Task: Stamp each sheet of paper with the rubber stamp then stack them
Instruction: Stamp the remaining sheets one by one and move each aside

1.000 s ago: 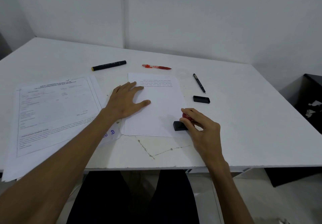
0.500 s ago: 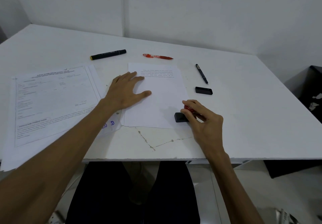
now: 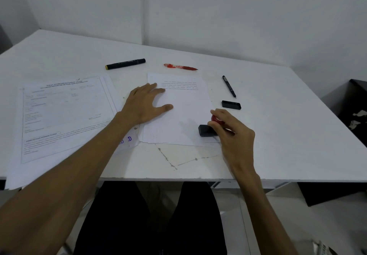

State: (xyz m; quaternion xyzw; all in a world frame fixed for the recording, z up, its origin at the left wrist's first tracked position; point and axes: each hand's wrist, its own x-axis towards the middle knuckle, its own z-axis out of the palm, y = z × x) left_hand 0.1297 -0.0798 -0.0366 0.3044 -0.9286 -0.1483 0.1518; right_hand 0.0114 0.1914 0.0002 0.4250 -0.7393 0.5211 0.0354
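A white sheet [image 3: 186, 113] with a few lines of text at its top lies in the middle of the table, on top of other sheets. My left hand [image 3: 145, 105] rests flat on its left edge, fingers spread. My right hand [image 3: 230, 133] grips the rubber stamp [image 3: 206, 130], which has a red handle and a black base. The base sits on the sheet's lower right corner. To the left lies a stack of printed forms [image 3: 63, 113], with a blue stamp mark [image 3: 127, 140] showing on a sheet beside my left forearm.
A black marker [image 3: 125, 64], a red pen [image 3: 179, 66] and a black pen [image 3: 229, 86] lie behind the sheets. A black stamp cap [image 3: 231, 104] sits right of the sheet. The table surface [image 3: 178, 161] is cracked near its front edge. A dark object [image 3: 355, 103] stands at the right.
The view has shifted slightly. Both hands stay where they were, the left flat on the sheet and the right holding the stamp on the lower right corner.
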